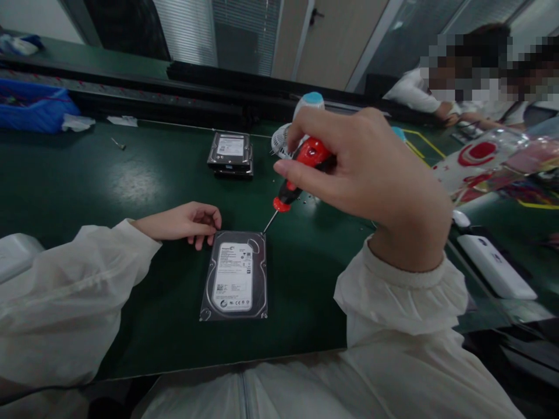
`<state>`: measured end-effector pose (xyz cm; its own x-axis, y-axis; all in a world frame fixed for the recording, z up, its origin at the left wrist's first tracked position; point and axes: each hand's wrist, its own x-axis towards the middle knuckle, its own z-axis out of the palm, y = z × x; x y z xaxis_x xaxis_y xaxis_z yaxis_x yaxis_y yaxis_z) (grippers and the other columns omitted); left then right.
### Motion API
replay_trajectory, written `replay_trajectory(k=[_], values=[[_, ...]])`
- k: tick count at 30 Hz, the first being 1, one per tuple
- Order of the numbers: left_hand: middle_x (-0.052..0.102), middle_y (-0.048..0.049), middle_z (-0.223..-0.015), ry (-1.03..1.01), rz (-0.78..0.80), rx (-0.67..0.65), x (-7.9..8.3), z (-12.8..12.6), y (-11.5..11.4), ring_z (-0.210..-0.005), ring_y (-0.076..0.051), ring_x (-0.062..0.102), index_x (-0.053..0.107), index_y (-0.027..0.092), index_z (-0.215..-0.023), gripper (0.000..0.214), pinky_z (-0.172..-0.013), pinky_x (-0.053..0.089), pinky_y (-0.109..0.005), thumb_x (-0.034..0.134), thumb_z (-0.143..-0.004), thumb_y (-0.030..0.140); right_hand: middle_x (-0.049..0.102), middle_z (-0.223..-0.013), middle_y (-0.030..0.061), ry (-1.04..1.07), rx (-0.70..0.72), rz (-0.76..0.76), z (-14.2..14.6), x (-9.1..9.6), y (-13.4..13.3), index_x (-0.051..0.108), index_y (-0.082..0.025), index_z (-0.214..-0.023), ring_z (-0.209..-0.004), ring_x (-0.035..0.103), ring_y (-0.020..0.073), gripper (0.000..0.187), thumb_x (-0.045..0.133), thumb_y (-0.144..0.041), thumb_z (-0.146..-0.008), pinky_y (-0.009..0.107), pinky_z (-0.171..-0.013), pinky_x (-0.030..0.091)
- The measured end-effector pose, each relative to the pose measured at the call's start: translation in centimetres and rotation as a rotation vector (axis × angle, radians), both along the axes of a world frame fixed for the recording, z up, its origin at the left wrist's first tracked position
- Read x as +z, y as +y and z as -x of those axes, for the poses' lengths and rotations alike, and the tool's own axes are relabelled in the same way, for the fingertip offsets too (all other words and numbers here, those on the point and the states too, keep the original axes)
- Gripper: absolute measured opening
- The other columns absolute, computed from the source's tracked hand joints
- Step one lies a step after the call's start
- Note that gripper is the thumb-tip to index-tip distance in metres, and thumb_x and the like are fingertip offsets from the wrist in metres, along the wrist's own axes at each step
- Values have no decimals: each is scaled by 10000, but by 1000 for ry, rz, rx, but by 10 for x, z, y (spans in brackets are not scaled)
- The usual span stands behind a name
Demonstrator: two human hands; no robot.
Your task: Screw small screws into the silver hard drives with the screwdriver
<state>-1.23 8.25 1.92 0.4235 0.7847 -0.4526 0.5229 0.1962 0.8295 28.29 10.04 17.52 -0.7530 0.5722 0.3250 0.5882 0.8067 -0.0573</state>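
"What could be read?"
"The white paper label (233,276) on the flat black hard drive (234,237) seemed to say Seagate; smaller print was illegible."
"What was held?"
"The right hand (360,166) grasped a red-and-black screwdriver (289,192), tip at the drive's far right corner. The left hand (194,224) was half-curled at the far left corner; whether it gripped, I couldn't tell."
"And the surface (166,308)?"
"Dark green, faintly glossy, the drive lying flat on it; slatted blinds (186,29) hung beyond."

Illum. is rendered dim; diffuse glare is reflected off tabletop (133,183), L side. Edges are stretched by wide-angle dist.; red-and-white item (476,157), R side, is blurred. Upper R is partly pixelated.
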Motion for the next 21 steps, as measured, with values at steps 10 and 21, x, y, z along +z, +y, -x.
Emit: replay_trajectory(k=[10,21], values=[[699,27,-719,-3,-16,-28,-3,0,1,-519,-91,625,574,206,-892,211,-444,444,-164,702,-842,366,602,-831,26,-2,63,28,0,-1,1,594,-184,-1118,-680,465,134,389,449,-520,-988,314,-690,289],[694,23,-724,16,1,-32,-2,-1,1,-520,-97,622,562,206,-897,262,-443,439,-176,703,-815,411,578,-822,7,11,122,42,1,-3,2,570,-135,-1207,-680,457,110,346,506,-320,-922,294,-703,298]])
